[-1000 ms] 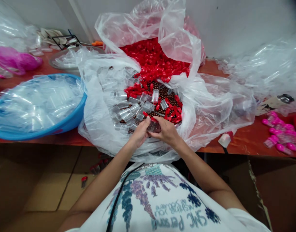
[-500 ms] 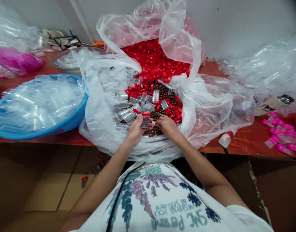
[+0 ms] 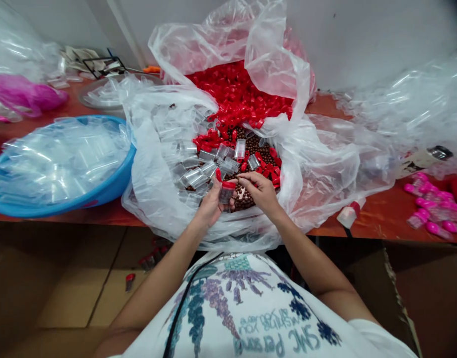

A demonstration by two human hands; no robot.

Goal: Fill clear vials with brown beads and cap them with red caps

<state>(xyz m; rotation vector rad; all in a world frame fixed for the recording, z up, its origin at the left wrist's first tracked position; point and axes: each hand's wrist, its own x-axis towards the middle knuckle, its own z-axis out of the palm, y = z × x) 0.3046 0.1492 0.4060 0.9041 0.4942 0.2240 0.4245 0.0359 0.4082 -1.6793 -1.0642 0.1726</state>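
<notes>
My left hand (image 3: pixel 211 205) is closed around a small clear container (image 3: pixel 226 194) with a red lid (image 3: pixel 228 185); a second red piece sticks up beside my thumb. My right hand (image 3: pixel 261 193) is just to the right of the lid, fingers bent and tips drawn together. Whatever is between those fingertips, if anything, is too small to make out. Both hands are over a wide opened plastic bag (image 3: pixel 148 149) holding brown beads (image 3: pixel 245 199), clear containers (image 3: pixel 194 177) and loose red pieces (image 3: pixel 275 176).
Behind is another bag full of red pieces (image 3: pixel 237 92). A blue basin (image 3: pixel 129 166) heaped with clear containers stands left. At right lie pink-capped containers (image 3: pixel 437 204) and a white item with a red end (image 3: pixel 348 215). Cardboard (image 3: pixel 75 278) is below the table's edge.
My right hand has lifted from the beads up to beside the lid. My left hand has turned the container more upright, and the red piece by the thumb now points up.
</notes>
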